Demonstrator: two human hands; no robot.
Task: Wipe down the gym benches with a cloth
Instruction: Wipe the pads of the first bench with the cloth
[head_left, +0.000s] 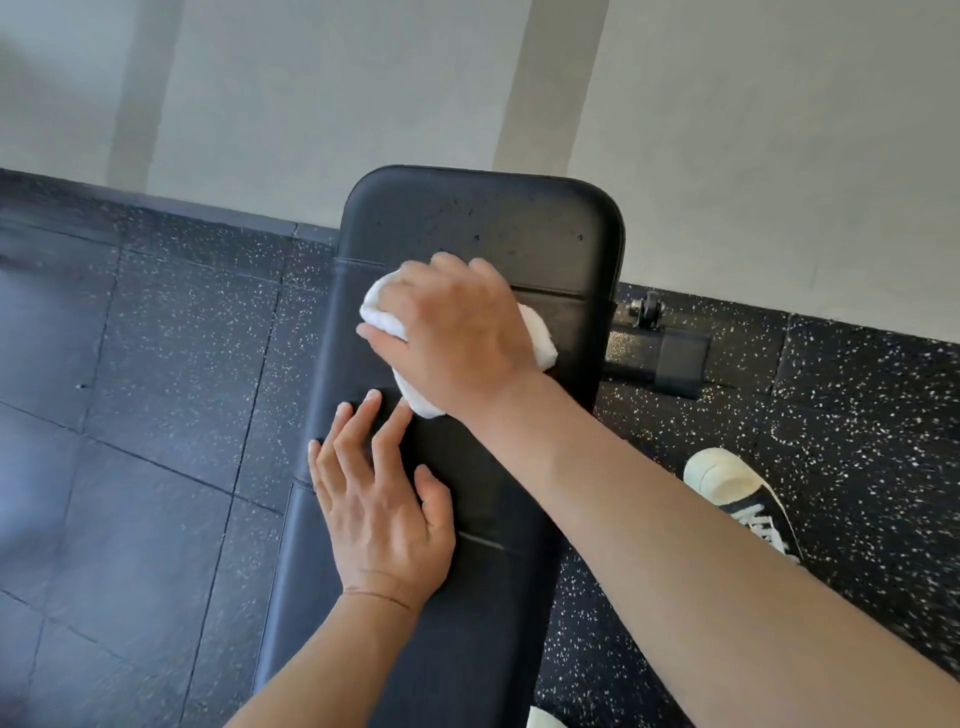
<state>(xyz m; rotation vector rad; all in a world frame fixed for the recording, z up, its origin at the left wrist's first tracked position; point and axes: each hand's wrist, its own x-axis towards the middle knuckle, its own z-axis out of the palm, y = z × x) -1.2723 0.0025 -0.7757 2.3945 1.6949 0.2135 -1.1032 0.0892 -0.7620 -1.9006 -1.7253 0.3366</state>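
Now we see the black padded bench (483, 228) running away from us toward the pale wall (753, 130), and we place everything else against that bench. Our right hand (457, 332) sits on the pad just short of its far end, palm down on a bunched white cloth (537, 338), fingers curled over the wad and gripping it against the vinyl. White folds show at the hand's far-left side, at its right edge and below the wrist. Our left hand (382, 514) lies flat on the pad nearer to us, along the bench's left side, fingers straight and slightly spread, thumb out; its fingertips come just beside the cloth's near edge, though we cannot tell if they touch it. Small dark droplets speckle the bench's far end beyond the cloth. To the bench's right, its metal foot with a small wheel (647, 309) rests on the speckled rubber floor (171, 338), and 1 dark sneaker with a white toe (737, 499) stands nearer to us.
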